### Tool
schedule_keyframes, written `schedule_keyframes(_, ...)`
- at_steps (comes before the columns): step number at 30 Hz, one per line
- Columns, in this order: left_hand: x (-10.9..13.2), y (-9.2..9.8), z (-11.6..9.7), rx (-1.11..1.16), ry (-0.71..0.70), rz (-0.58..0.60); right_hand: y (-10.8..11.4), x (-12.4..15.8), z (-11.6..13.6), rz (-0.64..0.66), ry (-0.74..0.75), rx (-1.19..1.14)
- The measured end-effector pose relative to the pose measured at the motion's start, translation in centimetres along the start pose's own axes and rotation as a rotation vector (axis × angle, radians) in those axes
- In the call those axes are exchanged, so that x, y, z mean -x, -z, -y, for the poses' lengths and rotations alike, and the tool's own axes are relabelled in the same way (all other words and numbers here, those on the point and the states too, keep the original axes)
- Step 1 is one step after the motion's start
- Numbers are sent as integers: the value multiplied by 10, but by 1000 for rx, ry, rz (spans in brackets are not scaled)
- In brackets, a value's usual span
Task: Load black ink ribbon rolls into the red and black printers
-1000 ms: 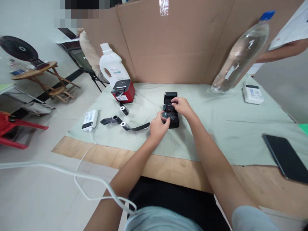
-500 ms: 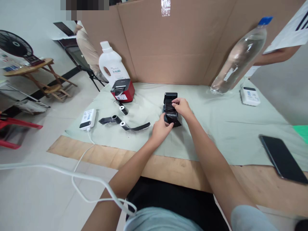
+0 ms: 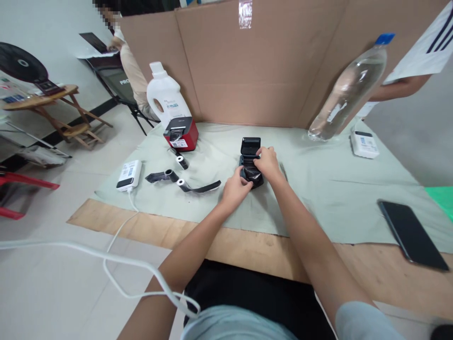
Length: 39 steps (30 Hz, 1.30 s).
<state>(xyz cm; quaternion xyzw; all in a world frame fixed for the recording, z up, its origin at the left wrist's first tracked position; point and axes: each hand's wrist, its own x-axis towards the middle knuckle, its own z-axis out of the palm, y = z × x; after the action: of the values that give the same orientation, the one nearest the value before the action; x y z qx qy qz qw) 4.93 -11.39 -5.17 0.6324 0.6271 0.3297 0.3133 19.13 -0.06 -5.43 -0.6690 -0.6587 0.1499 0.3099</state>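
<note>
A small black label printer with its lid raised sits on the pale green cloth at mid-table. My right hand rests over the printer's open top, fingers curled on a glossy black strip. My left hand pinches the near end of that strip at the printer's front. Two small rolls trailing black ribbon lie to the left of my hands.
A red printer and white jug stand at back left, a white power bank with cable beside them. A clear water bottle leans at back right near a white device. A black phone lies right. Cardboard wall behind; another person's arm at right.
My right hand has slid down from the raised lid onto the printer's top. My left hand stays at the strip's near end. The view shifted slightly.
</note>
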Motion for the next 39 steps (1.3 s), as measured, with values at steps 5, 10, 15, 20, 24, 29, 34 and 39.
schedule_keyframes(5, -7, 11, 5, 23, -26, 121, 2, -17, -3, -35, 78, -244)
schedule_keyframes(10, -6, 31, 1, -26, -144, 285, 13, -24, 2, 9, 144, -383)
schedule_keyframes(15, -8, 42, 3, -11, -150, 376, 31, -19, 6, 205, 180, -254)
schedule_keyframes(20, -13, 46, 10, 90, -122, 493, 33, -11, 6, 248, 64, -99)
schedule_keyframes(24, -15, 44, 14, 119, -108, 553, 23, -8, 7, 267, -41, -75)
schedule_keyframes(29, -17, 37, 20, 127, -125, 570, 19, -6, 12, 344, -67, -47)
schedule_keyframes(34, -17, 39, 13, 105, -98, 639, 26, 16, 39, 308, -113, 20)
schedule_keyframes(39, 4, 65, 0, -149, -322, 432, 15, 43, 72, 267, -120, 223)
